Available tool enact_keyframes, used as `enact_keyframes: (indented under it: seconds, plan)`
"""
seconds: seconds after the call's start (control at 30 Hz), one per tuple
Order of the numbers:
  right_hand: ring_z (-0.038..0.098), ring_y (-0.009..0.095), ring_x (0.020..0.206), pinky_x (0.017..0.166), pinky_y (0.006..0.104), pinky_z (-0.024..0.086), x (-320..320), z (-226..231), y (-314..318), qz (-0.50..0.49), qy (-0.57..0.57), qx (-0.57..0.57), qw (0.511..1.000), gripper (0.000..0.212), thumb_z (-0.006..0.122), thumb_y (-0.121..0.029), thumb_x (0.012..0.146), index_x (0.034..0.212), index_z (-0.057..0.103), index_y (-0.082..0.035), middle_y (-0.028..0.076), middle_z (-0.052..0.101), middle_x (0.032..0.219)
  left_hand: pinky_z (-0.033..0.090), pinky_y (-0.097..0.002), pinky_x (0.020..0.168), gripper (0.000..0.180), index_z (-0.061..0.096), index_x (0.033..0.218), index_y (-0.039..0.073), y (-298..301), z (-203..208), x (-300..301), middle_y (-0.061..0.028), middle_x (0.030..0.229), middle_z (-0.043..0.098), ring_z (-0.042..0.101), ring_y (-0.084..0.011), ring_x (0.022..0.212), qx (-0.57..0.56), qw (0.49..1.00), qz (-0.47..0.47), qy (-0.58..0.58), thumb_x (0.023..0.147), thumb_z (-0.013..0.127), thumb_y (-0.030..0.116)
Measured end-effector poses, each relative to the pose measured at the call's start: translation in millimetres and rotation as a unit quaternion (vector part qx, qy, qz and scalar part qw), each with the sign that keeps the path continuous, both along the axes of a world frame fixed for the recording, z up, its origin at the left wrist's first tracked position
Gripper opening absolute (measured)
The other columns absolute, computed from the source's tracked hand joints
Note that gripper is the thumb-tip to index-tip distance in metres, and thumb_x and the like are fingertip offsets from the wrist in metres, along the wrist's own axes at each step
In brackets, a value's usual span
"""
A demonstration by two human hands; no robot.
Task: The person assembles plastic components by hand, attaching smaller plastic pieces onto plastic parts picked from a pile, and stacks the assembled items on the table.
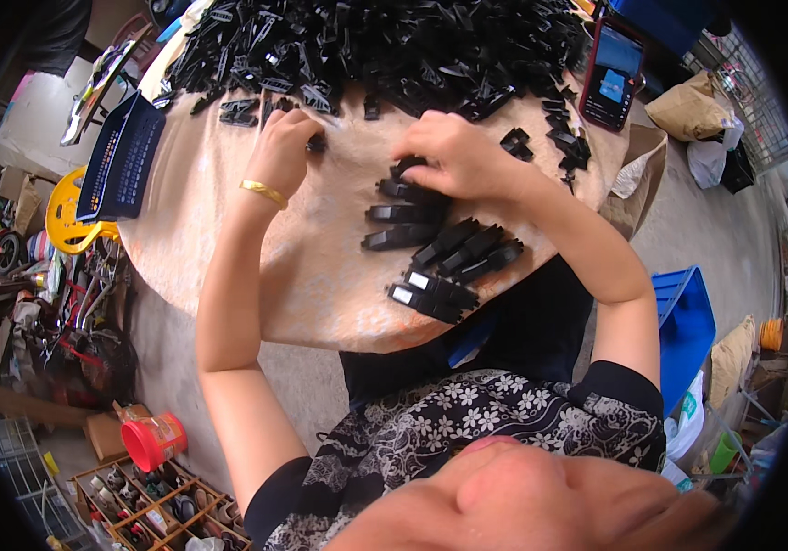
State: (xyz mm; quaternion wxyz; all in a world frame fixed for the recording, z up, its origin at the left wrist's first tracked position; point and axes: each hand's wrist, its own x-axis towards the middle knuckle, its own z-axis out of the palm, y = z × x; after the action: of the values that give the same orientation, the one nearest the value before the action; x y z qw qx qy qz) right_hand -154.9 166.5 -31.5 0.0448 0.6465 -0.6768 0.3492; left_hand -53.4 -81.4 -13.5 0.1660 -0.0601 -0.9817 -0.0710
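My left hand (276, 156), with a gold bracelet (264, 194) at its wrist, is closed near the front of the pile. A small black plastic piece (317, 143) shows at its fingertips. To the right, my right hand (463, 158) curls its fingers round a black plastic part (405, 168), partly hidden by the hand. Below that hand lies a row of longer black plastic parts (403, 214), side by side. Nearer the table's front edge are more such parts (472, 250); a pair (432, 294) there has white patches at the ends.
A big heap of black plastic pieces (366, 50) covers the far side of the cloth-covered round table (320, 303). A phone (611, 73) stands at the right, a dark blue box (120, 158) at the left. A blue crate (685, 321) and a red bucket (153, 441) are beside the table.
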Motion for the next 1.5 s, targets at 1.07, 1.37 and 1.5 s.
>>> enact_keyframes:
  seconds: [1.07,1.37,1.5]
  plan:
    - [0.06,0.026,0.083,0.071,0.0362,0.049,-6.3,7.6,13.6,-0.11,0.025,0.029,0.993,0.02,0.071,-0.021,0.074,0.089,0.07,-0.008,0.006,0.058,0.084,0.049,-0.036,0.072,0.022,0.07,0.084,0.002,61.1,-8.0,11.1,-0.0139,0.082,0.063,0.062,-0.0289,0.076,0.247,0.966,0.034,-0.06,0.068,0.074,0.017]
    - [0.057,0.029,0.077,0.067,0.0368,0.047,-5.6,2.6,0.6,-0.016,-0.006,0.003,1.0,0.02,0.072,-0.011,0.068,0.085,0.067,-0.002,0.009,0.056,0.08,0.048,-0.0339,0.067,0.021,0.069,0.079,0.0,61.1,-12.8,5.4,-0.0118,0.077,0.062,0.061,-0.0277,0.073,0.3,0.951,-0.036,-0.071,0.065,0.077,0.014]
    - [0.058,0.029,0.078,0.067,0.0359,0.048,-4.6,-0.8,5.3,-0.045,0.055,0.007,0.997,0.019,0.07,-0.011,0.071,0.088,0.067,-0.004,0.01,0.057,0.081,0.048,-0.0337,0.064,0.021,0.068,0.075,0.0,66.7,-8.7,5.7,-0.0118,0.076,0.061,0.06,-0.0267,0.069,0.31,0.948,-0.042,-0.06,0.065,0.078,0.015]
